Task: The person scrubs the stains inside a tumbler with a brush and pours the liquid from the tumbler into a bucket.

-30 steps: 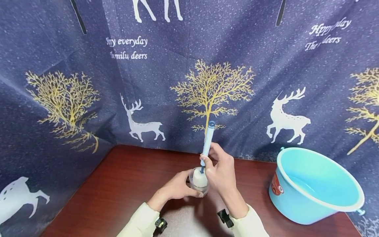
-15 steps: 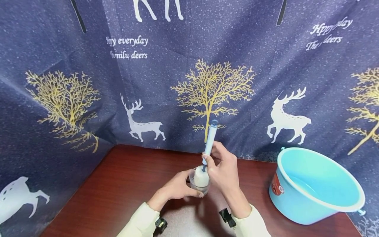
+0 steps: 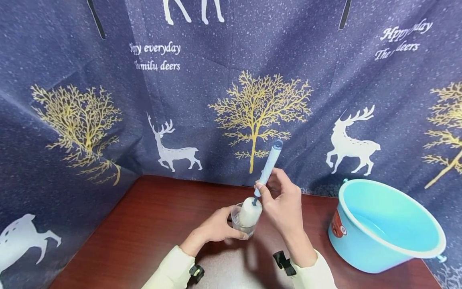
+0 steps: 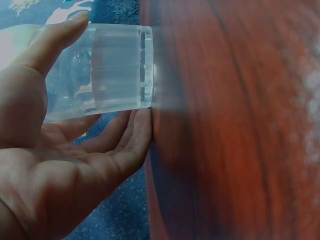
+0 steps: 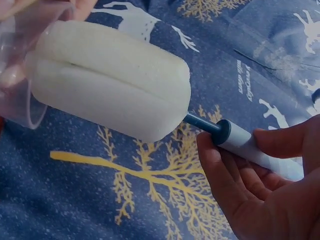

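Observation:
My left hand [image 3: 215,227] grips a clear plastic cup [image 4: 117,65], thumb on one side and fingers on the other. The cup stands on the table, its base toward the wood in the left wrist view. My right hand [image 3: 285,204] pinches the pale blue handle [image 3: 268,165] of a sponge cup brush between thumb and fingers. The brush's white sponge head [image 5: 112,80] tilts to the right, its lower end inside the cup's mouth and its upper part above the rim. A dark blue neck [image 5: 202,122] joins head and handle.
A light blue bucket [image 3: 388,251] stands on the right of the red-brown wooden table [image 3: 151,224]. A dark blue curtain [image 3: 216,160] printed with deer and trees hangs behind the table and on the left.
The brush has risen partly in the cup and leans further right, its handle top shifting right. My right hand has moved right with it. The left hand and cup stay put.

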Action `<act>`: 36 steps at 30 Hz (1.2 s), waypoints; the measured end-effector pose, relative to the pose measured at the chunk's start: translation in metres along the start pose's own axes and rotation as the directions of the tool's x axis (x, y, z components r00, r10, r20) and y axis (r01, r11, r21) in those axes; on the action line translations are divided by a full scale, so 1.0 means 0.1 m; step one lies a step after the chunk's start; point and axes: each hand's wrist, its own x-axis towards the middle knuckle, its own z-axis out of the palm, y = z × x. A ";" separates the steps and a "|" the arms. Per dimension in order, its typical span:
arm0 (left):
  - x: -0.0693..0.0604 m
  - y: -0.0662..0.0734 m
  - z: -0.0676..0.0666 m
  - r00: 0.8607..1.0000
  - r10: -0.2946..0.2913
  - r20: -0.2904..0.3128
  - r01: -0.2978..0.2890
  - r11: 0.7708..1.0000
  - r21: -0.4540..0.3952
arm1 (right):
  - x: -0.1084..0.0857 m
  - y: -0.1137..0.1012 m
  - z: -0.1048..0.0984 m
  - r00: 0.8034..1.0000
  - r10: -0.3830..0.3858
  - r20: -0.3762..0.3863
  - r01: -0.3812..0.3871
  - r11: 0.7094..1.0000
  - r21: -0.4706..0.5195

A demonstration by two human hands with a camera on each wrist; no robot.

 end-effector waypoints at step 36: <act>-0.01 0.01 0.01 0.999 0.036 0.008 -0.036 0.999 -0.015 | -0.17 0.21 -0.35 0.935 0.321 0.154 -0.278 0.929 -0.246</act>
